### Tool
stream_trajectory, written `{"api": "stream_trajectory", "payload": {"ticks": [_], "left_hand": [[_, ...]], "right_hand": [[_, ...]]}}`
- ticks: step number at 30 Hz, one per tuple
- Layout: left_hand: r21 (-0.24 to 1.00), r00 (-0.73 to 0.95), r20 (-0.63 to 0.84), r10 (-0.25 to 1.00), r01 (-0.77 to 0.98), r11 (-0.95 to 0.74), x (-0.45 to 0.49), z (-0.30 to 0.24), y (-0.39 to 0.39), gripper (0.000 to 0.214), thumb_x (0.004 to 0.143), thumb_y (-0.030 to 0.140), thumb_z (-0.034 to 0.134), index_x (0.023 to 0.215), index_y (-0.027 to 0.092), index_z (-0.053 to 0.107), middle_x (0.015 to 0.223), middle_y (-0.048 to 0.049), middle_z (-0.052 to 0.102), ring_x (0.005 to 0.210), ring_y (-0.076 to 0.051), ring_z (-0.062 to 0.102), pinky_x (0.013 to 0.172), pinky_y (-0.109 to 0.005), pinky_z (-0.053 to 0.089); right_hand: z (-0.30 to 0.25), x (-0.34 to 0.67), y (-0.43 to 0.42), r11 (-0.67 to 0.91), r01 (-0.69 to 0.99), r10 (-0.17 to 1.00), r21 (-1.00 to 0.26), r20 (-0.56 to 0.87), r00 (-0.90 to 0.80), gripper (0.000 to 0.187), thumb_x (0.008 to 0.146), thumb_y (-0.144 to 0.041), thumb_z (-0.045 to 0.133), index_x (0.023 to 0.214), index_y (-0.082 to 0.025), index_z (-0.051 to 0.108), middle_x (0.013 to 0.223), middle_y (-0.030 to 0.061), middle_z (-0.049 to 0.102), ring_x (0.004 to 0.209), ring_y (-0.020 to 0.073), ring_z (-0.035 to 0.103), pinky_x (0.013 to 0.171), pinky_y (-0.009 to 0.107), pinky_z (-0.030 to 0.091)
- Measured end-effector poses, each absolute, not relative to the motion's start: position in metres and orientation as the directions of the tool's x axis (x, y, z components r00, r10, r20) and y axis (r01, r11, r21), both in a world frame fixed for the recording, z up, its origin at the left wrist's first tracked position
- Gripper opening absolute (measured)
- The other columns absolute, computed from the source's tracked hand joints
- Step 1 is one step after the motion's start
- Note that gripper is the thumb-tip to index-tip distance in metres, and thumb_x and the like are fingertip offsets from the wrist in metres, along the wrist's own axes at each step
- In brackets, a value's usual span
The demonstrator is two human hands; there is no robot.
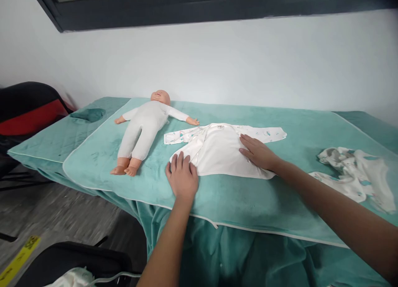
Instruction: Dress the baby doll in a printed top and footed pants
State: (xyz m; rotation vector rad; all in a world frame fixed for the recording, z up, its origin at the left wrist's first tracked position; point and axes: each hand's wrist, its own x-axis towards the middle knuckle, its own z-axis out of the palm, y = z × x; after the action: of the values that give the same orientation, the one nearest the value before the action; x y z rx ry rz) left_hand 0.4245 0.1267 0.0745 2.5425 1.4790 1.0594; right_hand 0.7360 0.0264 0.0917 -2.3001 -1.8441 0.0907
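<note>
A white baby shirt point(217, 150) lies spread open on the green bed cover, its patterned sleeves stretched out to both sides and its plain inner back facing up. My left hand point(182, 175) rests flat with fingers extended on the shirt's lower left part. On the right side of the shirt, my right hand point(259, 153) lies palm down with its fingers stretched out. To the left of the shirt is a baby doll point(144, 121) on its back, in a white body suit, arms out and legs toward me. One doll hand lies close to the left sleeve.
A crumpled patterned baby garment point(357, 173) lies at the right of the green bed cover point(239, 202). A black and red chair point(31, 113) stands at the left, and a black seat point(77, 258) with white cloth is below. A white wall point(217, 63) runs behind.
</note>
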Motion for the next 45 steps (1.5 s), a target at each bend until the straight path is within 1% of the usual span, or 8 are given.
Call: {"api": "stream_trajectory", "payload": {"ticks": [6, 13, 18, 23, 27, 38, 42, 45], "left_hand": [[0.358, 0.312, 0.546, 0.777, 0.752, -0.553, 0.423, 0.074, 0.126, 0.029, 0.094, 0.024, 0.051, 0.117, 0.021, 0.068, 0.141, -0.0094, 0.063, 0.138, -0.032, 0.049, 0.115, -0.053, 0.029], [0.403, 0.281, 0.6, 0.749, 0.702, -0.587, 0.419, 0.073, 0.125, 0.024, 0.091, 0.018, 0.054, 0.11, 0.017, 0.069, 0.126, -0.0103, 0.07, 0.124, -0.028, 0.058, 0.111, -0.047, 0.036], [0.435, 0.274, 0.6, 0.752, 0.677, -0.594, 0.416, 0.074, 0.124, 0.019, 0.09, 0.016, 0.055, 0.102, 0.017, 0.07, 0.122, -0.0108, 0.07, 0.121, -0.029, 0.058, 0.108, -0.047, 0.037], [0.471, 0.26, 0.592, 0.763, 0.656, -0.59, 0.415, 0.072, 0.123, 0.016, 0.09, 0.016, 0.055, 0.096, 0.018, 0.07, 0.117, -0.0097, 0.071, 0.118, -0.028, 0.059, 0.106, -0.046, 0.038], [0.471, 0.251, 0.6, 0.76, 0.657, -0.589, 0.415, 0.071, 0.122, 0.017, 0.09, 0.017, 0.056, 0.097, 0.019, 0.071, 0.112, -0.0096, 0.071, 0.112, -0.028, 0.059, 0.103, -0.045, 0.039], [0.446, 0.209, 0.616, 0.76, 0.703, -0.554, 0.414, 0.073, 0.121, 0.015, 0.091, 0.023, 0.058, 0.092, 0.02, 0.072, 0.097, -0.0093, 0.067, 0.098, -0.027, 0.054, 0.095, -0.044, 0.041], [0.476, 0.177, 0.622, 0.763, 0.689, -0.547, 0.414, 0.068, 0.117, 0.014, 0.09, 0.023, 0.06, 0.082, 0.018, 0.069, 0.097, -0.0107, 0.066, 0.098, -0.027, 0.053, 0.094, -0.045, 0.044], [0.511, 0.176, 0.618, 0.766, 0.651, -0.561, 0.41, 0.074, 0.117, 0.017, 0.092, 0.02, 0.057, 0.079, 0.017, 0.067, 0.1, -0.0113, 0.065, 0.099, -0.027, 0.053, 0.093, -0.044, 0.046]], "right_hand": [[0.111, 0.709, 0.036, -0.197, 0.958, 0.955, -0.209, 0.181, 0.236, 0.067, 0.099, -0.055, 0.037, 0.152, -0.015, 0.041, 0.163, 0.0151, 0.033, 0.15, 0.0336, 0.031, 0.122, 0.053, 0.03], [0.138, 0.643, 0.122, 0.092, 0.935, 0.918, -0.343, 0.392, 0.053, 0.042, 0.1, -0.031, 0.04, 0.138, -0.021, 0.056, 0.147, 0.008, 0.056, 0.136, 0.0268, 0.049, 0.116, 0.047, 0.038], [0.137, 0.639, 0.179, 0.143, 0.965, 0.965, -0.218, 0.248, -0.087, 0.029, 0.096, -0.027, 0.048, 0.111, -0.02, 0.072, 0.121, 0.0094, 0.072, 0.119, 0.0312, 0.059, 0.1, 0.047, 0.046], [0.131, 0.653, 0.202, -0.001, 0.917, 0.955, -0.399, 0.271, 0.119, 0.033, 0.098, -0.031, 0.041, 0.107, -0.021, 0.071, 0.11, 0.0076, 0.074, 0.098, 0.0259, 0.066, 0.087, 0.039, 0.048], [0.127, 0.652, 0.218, 0.038, 0.888, 0.93, -0.459, 0.34, 0.136, 0.032, 0.097, -0.03, 0.043, 0.11, -0.018, 0.069, 0.118, 0.009, 0.07, 0.106, 0.0268, 0.062, 0.094, 0.04, 0.045], [0.102, 0.619, 0.22, 0.053, 0.999, 0.935, 0.001, 0.351, -0.05, 0.039, 0.096, -0.017, 0.038, 0.126, -0.011, 0.061, 0.137, 0.0207, 0.055, 0.117, 0.0361, 0.047, 0.092, 0.049, 0.039], [0.107, 0.622, 0.221, 0.154, 0.985, 0.925, 0.08, 0.34, -0.172, 0.044, 0.092, -0.006, 0.034, 0.126, -0.011, 0.061, 0.136, 0.019, 0.057, 0.118, 0.0343, 0.049, 0.096, 0.048, 0.038], [0.117, 0.627, 0.234, 0.195, 0.981, 0.898, -0.007, 0.403, -0.176, 0.045, 0.089, -0.004, 0.037, 0.126, -0.014, 0.061, 0.134, 0.0176, 0.058, 0.118, 0.0324, 0.051, 0.097, 0.046, 0.041]]}}
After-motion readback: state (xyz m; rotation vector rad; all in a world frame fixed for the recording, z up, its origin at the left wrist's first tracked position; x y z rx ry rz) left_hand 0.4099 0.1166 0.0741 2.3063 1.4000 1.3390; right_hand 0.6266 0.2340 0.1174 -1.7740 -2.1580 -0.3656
